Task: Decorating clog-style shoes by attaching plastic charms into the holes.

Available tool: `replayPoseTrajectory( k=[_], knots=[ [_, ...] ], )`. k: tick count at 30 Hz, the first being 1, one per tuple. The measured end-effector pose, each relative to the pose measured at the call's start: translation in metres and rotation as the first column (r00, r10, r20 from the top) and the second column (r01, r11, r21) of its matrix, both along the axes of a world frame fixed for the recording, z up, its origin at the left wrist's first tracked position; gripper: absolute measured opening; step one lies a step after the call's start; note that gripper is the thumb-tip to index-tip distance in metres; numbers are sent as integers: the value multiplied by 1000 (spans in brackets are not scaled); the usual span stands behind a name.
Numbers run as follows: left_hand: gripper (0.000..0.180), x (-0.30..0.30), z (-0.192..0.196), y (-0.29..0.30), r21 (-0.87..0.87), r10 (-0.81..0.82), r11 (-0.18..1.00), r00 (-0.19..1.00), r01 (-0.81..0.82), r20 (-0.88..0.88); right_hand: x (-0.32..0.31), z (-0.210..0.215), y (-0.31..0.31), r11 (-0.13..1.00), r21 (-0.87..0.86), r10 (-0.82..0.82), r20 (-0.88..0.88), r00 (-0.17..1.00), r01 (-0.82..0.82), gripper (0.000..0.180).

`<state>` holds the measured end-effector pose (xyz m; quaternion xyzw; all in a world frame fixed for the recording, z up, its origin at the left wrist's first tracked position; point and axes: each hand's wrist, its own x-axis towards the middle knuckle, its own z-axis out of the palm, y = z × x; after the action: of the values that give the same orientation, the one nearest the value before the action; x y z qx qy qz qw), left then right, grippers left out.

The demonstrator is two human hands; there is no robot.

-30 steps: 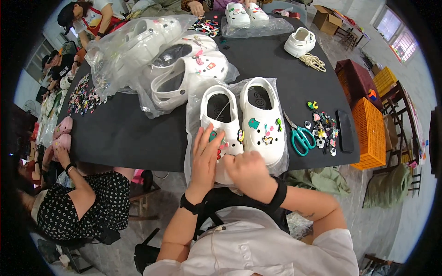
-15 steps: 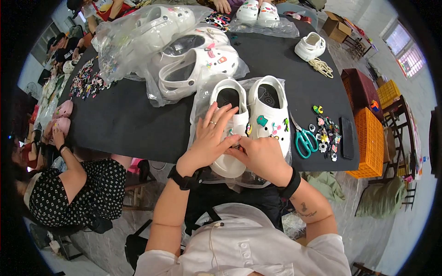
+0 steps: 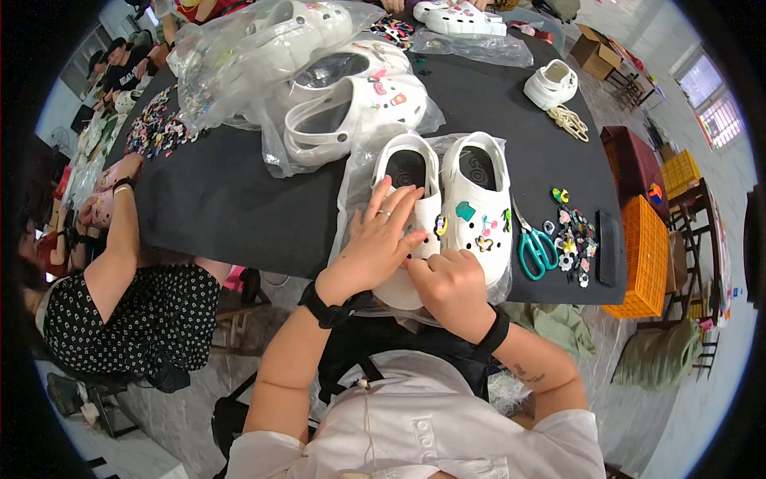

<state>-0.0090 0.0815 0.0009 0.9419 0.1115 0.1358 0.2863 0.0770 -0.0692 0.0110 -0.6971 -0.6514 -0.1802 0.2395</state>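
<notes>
Left clog [image 3: 398, 292], right clog [image 3: 479, 199], white: near edge of black surface [image 3: 231, 203]. Left hand [image 3: 372, 242]: fingers spread over left clog. Right hand [image 3: 455, 287]: curled at left clog's front; grip undeterminable. Teal-handled scissors [image 3: 536, 255]: toward near right corner.

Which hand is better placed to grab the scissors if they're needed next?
Probably the right hand: it's nearer the scissors, which lie beside the right clog. The left hand is farther away, spread over the left clog.
</notes>
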Motion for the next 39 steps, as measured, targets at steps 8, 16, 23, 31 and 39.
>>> replayPoseTrajectory(
  k=[8, 16, 23, 31, 39],
  knots=[
    [54, -1, -1, 0, -38, -2, 999, 999, 4, 53, 10, -10, -5, 969, 140, 208, -7, 978, -205, 27],
    [56, 3, -5, 1, -78, -10, 997, 996, 17, 92, 2, -1, -58, 920, 50, 389, -245, 888, -389, 40],
    [60, 0, -2, 2, -106, 8, 994, 992, 5, 123, 85, -10, -120, 837, 23, -363, -726, 585, 547, 30],
    [60, -3, -5, 1, -62, 25, 998, 991, -17, 133, 144, -28, -165, 680, -21, -628, -531, 568, 732, 41],
    [60, 2, -4, 1, -63, -1, 998, 995, 8, 99, 74, 88, -166, 621, 698, 782, -580, 227, -357, 74]
  ],
)
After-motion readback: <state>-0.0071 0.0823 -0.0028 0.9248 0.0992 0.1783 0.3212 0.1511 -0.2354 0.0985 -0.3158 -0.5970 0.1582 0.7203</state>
